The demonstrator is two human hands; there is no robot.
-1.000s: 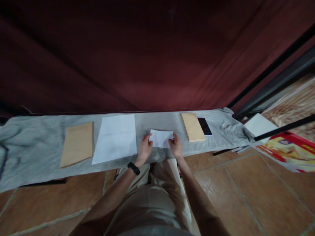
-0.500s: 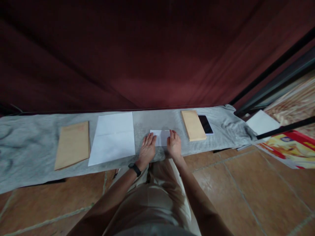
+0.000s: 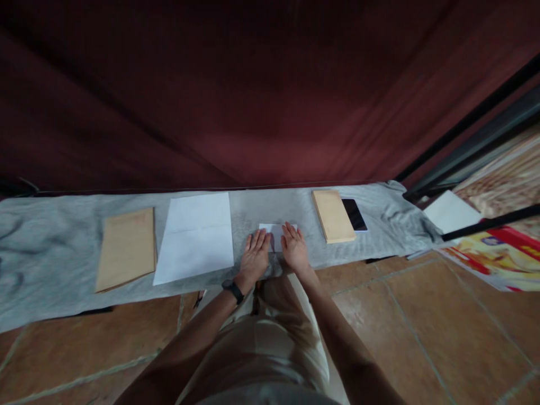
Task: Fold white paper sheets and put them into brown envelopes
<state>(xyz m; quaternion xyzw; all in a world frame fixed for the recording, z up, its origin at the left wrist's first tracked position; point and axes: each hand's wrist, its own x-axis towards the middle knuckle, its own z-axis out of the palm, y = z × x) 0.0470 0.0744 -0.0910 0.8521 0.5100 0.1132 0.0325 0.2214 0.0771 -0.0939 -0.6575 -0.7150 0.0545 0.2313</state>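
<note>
A small folded white paper (image 3: 276, 239) lies on the grey cloth directly in front of me. My left hand (image 3: 255, 252) rests flat on its left side, fingers stretched out and pointing away from me. On the paper's right part lies my right hand (image 3: 294, 247), its fingers also extended and the palm down. Both hands cover portions of the paper, so only its middle and far edge show. Left of my hands is a large white sheet (image 3: 196, 239) with a crease across it. A stack of tan envelopes (image 3: 334, 216) sits to the right.
A larger brown envelope stack (image 3: 126, 250) lies at the far left of the grey cloth (image 3: 42, 247). The dark phone (image 3: 354, 215) is partly under the tan stack. A dark red curtain (image 3: 253, 112) hangs behind. At right stand a black frame (image 3: 485, 225) and a colourful box (image 3: 498, 256).
My right hand has shifted left over the paper and flattened, covering more of its right part. The left hand has stayed nearly in place. The view has moved slightly.
</note>
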